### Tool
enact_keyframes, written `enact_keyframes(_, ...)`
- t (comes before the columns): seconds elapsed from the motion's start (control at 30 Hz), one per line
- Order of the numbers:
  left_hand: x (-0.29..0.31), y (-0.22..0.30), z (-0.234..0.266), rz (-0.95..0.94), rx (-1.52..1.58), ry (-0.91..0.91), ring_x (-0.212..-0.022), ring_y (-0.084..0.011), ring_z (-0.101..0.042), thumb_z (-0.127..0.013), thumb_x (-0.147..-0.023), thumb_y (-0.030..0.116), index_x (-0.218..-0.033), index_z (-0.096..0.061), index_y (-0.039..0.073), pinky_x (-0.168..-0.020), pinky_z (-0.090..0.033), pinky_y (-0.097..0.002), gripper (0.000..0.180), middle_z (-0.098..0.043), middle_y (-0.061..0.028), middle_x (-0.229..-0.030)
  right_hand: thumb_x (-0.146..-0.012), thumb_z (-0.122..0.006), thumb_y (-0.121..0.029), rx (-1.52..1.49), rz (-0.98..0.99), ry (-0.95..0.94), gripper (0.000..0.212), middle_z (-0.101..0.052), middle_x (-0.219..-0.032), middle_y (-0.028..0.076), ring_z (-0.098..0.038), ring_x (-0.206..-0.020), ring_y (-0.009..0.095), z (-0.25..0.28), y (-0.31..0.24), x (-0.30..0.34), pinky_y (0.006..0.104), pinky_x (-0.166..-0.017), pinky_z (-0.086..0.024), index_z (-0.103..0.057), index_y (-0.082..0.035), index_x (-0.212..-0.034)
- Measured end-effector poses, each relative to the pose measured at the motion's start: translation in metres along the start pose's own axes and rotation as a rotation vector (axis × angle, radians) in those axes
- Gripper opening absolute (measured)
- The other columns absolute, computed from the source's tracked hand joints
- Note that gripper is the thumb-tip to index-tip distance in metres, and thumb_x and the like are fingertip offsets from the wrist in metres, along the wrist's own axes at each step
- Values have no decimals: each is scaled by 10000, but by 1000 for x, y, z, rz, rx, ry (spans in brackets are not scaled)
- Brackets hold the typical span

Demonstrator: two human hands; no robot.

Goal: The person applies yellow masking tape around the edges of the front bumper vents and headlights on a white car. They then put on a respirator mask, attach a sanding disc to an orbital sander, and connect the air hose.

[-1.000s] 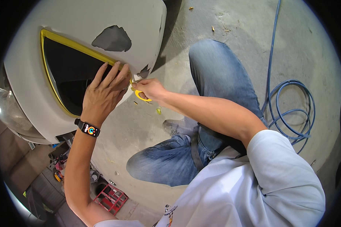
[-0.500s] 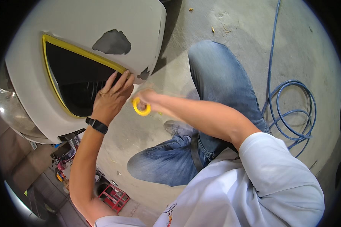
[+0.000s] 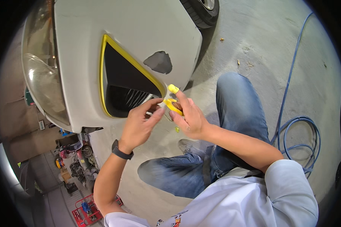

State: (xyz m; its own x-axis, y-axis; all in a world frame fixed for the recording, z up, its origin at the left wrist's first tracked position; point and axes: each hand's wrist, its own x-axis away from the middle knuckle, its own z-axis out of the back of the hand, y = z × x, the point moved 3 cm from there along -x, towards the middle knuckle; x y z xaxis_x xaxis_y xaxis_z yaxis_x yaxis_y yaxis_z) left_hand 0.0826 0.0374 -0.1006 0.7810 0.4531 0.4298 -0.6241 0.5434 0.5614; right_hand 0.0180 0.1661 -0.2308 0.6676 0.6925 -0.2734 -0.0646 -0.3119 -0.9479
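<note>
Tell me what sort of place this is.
Probably a vehicle body-repair workshop: a pale car bumper with a dark grey patch, yellow tape edging its dark opening, and a coiled blue hose on the bare floor.

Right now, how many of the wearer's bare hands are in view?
2: the left hand, just below the black panel in the picture, and the right hand, to its right, holding the yellow tape roll.

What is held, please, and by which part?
The right hand holds the yellow tape roll by its rim; whether the left hand also grips it cannot be told.
</note>
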Motion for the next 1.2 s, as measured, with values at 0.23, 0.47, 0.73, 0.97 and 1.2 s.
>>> enact_keyframes(0.23,-7,32,14,-19,217,89,-829,-76,-639,-721,-1003,196,-1111,-665,3,-732,-523,-233,228,-710,-14,-923,-931,-689,-91,21,209,28,659,-663,-901,91,-650,-868,315,-1,-32,-19,474,-1004,-419,-312,22,-1459)
enact_keyframes(0.47,-4,46,29,-13,71,138,-819,-64,-635,-694,-1028,214,-1116,-669,10,-714,-516,-224,223,-701,3,-921,-907,-721,-98,2,367,140,642,-632,-822,85,-611,-767,311,-2,-43,-23,469,-1019,-403,-356,32,-1419)
enact_keyframes(0.73,2,59,29,-86,162,71,-828,-47,-589,-693,-1031,209,-1116,-638,5,-718,-496,-210,227,-653,28,-919,-886,-763,-116,18,468,170,709,-697,-831,89,-660,-767,300,1,-45,-20,549,-1053,-373,-311,38,-1410)
enact_keyframes(0.97,3,55,29,-63,24,66,-711,-90,-557,-703,-1008,159,-1014,-630,10,-619,-447,-255,166,-627,0,-842,-898,-765,-140,23,439,144,675,-722,-878,71,-684,-829,293,2,-46,-16,525,-1036,-389,-347,8,-1408)
enact_keyframes(1.2,-14,103,73,-789,-1045,711,-860,-324,-608,-712,-943,72,-999,-616,36,-788,-469,-427,116,-641,-91,-930,-1007,-636,-194,-163,-120,143,360,-728,-781,126,-677,-697,270,-16,6,-24,387,-758,-518,-543,-9,-1300)
